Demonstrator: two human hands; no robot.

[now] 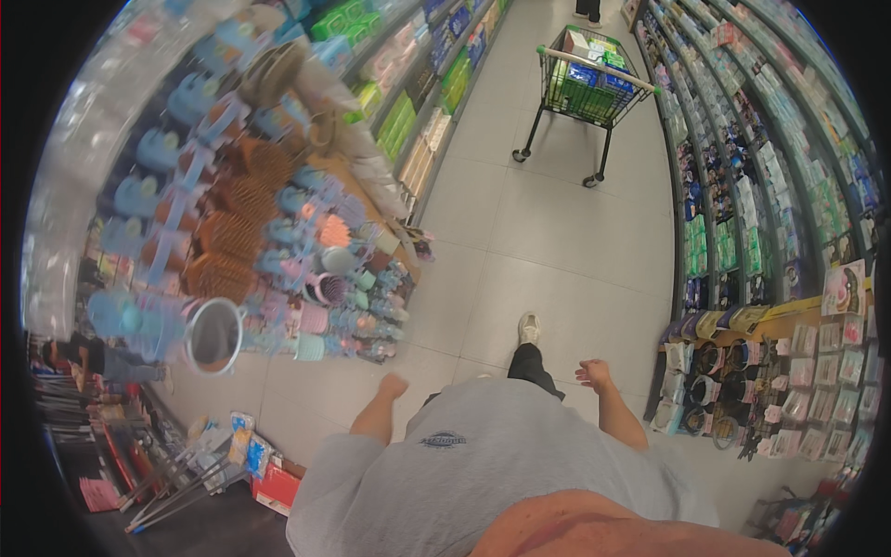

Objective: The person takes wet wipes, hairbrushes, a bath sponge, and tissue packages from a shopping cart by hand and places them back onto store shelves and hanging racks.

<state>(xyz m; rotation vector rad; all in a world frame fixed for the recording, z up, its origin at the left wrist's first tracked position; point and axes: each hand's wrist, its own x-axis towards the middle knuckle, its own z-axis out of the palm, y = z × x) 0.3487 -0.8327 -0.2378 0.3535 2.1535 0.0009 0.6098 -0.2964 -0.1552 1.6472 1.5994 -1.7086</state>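
My left hand (393,385) hangs beside my grey shirt, blurred, near the lower end of a rack of hairbrushes (230,244); its finger pose is hard to make out. On the other side, my right hand (592,374) hangs with fingers apart and nothing in it, to the right of my dark trouser leg (532,369) and light shoe (529,327). Farther up the aisle stands a wire shopping cart (592,90), loaded with green, blue and white packages. Neither hand touches the cart or the racks.
Stocked shelves (731,167) line the aisle's right, with headbands (710,362) hanging at their near end. Packaged goods (397,125) fill shelves at left. A person's legs (589,10) show beyond the cart; another person (90,358) is at far left. A red box (278,484) lies lower left.
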